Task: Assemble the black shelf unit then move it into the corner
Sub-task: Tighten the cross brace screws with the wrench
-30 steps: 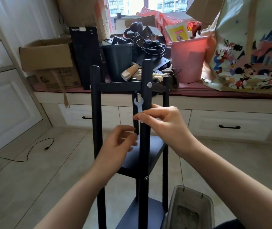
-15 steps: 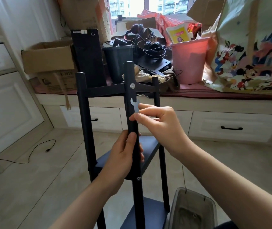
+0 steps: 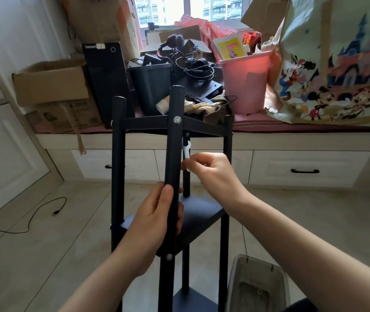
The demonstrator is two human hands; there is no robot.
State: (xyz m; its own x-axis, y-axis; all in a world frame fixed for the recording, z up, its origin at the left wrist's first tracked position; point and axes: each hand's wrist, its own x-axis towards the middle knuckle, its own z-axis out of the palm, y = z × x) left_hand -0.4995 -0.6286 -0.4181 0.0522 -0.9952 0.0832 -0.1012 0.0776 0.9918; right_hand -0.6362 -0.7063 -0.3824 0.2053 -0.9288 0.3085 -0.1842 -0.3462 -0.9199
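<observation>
Black metal shelf unit [image 3: 172, 167] with round upright posts and dark flat shelves is standing upright on the pale tiled floor [image 3: 44, 255], right in front of the person and close to the cluttered window counter [image 3: 292, 129]. Left hand [image 3: 154, 219] is wrapping its fingers and thumb around the nearest post, just above the middle shelf. Right hand [image 3: 211, 170] is pinching a small flat white spanner [image 3: 186, 152] between thumb and curled fingers, holding it upright just right of the same post, its open end pointing up under the top frame. Silver bolt head [image 3: 177, 119] is showing on the near post at the top frame level, and another is showing lower on the post beneath the left hand.

Grey plastic bin [image 3: 258, 287] is sitting on the floor at bottom right, beside the unit. On the counter behind: brown cardboard box [image 3: 51, 82] at left, black upright computer tower [image 3: 107, 82], dark bucket [image 3: 151, 86], pink plastic bucket [image 3: 245, 82], and a big cartoon-printed bag [image 3: 337, 64] at right. Thin black cable [image 3: 33, 212] is lying on the floor at left.
</observation>
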